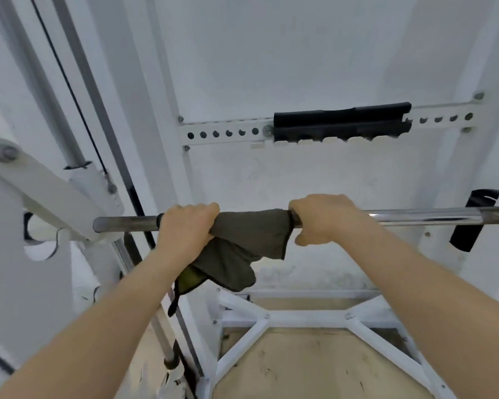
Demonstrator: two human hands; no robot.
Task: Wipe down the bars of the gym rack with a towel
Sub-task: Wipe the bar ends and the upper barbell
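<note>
Both arms stretched forward; left grip (186, 226) clenches towel (251, 233) on bar (415, 218), right grip (321, 220) wraps bar.

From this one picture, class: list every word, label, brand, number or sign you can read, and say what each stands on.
No text here can be read.
Pale tag under the holed rail: too small and blurred to read.
White marks on the black strap: streaks only, no letters to make out.
Bar and towel: no print shows.
</note>
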